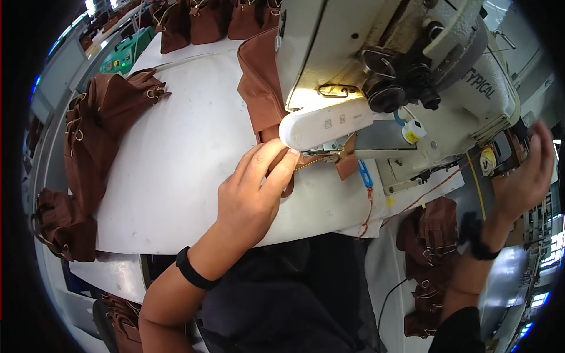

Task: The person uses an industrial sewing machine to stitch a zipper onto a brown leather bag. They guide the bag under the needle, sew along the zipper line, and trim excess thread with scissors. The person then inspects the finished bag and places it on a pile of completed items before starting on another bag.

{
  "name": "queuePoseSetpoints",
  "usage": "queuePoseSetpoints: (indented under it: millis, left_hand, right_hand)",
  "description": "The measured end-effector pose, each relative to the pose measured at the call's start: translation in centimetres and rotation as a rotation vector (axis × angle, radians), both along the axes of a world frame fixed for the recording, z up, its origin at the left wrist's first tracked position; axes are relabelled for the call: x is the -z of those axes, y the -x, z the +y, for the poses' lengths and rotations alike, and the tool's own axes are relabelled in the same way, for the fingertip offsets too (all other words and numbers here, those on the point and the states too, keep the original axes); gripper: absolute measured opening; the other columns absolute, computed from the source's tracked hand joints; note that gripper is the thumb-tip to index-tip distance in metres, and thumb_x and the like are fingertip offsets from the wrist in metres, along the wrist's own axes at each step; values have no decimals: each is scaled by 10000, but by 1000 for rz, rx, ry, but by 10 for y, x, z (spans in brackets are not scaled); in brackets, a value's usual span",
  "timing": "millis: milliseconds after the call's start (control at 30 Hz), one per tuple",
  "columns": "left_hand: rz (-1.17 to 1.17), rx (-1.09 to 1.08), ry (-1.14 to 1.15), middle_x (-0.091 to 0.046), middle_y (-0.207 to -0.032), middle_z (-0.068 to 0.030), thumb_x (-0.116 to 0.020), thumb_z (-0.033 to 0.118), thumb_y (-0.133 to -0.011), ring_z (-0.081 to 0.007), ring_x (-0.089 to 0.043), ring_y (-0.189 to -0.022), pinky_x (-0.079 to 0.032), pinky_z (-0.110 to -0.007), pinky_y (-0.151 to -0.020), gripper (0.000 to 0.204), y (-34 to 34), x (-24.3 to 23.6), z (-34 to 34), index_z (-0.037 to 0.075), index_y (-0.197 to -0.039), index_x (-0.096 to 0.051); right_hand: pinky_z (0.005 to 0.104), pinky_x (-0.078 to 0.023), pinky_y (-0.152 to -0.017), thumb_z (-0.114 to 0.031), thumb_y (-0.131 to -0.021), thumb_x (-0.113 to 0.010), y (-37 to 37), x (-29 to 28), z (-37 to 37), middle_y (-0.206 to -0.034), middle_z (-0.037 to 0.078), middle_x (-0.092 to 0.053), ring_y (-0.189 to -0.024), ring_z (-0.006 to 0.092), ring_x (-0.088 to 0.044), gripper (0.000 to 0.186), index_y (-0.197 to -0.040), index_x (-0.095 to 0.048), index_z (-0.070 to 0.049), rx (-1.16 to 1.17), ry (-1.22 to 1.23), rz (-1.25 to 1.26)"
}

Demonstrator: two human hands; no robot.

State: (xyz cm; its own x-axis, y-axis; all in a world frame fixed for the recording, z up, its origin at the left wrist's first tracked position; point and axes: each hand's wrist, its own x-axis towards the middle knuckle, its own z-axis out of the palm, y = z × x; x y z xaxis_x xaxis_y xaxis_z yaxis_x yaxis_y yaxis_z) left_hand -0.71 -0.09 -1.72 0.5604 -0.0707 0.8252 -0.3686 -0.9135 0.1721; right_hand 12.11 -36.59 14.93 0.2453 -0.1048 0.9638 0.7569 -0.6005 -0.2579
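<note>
Left grip (250, 188), over white desk (168, 153) with sewing machine (329, 47) to its right, I see pinching brown leather (262, 97); right grip (525, 176) spread.

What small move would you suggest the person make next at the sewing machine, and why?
I'd probably bring the right hand over to steady the leather tab beside the zip: the left hand holds the brown leather piece at the sewing machine, while the right is raised off to the side, apparently empty, and neither hand touches the tab.
</note>
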Motion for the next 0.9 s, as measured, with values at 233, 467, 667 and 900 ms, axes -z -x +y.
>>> queuePoseSetpoints:
  millis: [233, 467, 667, 900]
  left_hand:
    - [105, 104, -23, -746, -1185, -186, -685, -173, -757, -347, -735, -1074, -611, -397, -893, 483, 1, -22, -4, -15, -1212, -728]
    - [129, 24, -39, -751, -1161, -210, -654, -198, -776, -364, -739, -1064, -601, -407, -919, 471, 9, -19, -4, -28, -1209, -731]
    - [54, 33, -79, -769, -1078, -130, -683, -119, -780, -267, -744, -927, -599, -341, -757, 408, 2, -22, -2, -8, -1166, -757]
    - [75, 55, -51, -766, -1150, -175, -665, -172, -763, -334, -744, -1062, -605, -398, -920, 469, 2, -21, -1, -15, -1199, -740]
  right_hand:
    - [300, -477, -1040, -403, -1055, -615, -203, -167, -199, -1235, 43, -753, -1167, 160, -670, 430, -1294, -739, -67, 468, 640, 423]
    - [290, -539, -921, -531, -1062, -556, -214, -94, -146, -1136, 115, -760, -1014, 152, -705, 589, -1325, -708, -26, 38, 209, 1132]
    - [316, -514, -907, -589, -1023, -586, -192, -50, -146, -1069, 119, -761, -972, 168, -687, 660, -1309, -718, -8, 203, -40, 619]
    - [344, -490, -1007, -562, -1083, -484, -159, 61, -183, -1197, 144, -745, -1131, 206, -673, 630, -1332, -701, -24, 317, -102, 456]
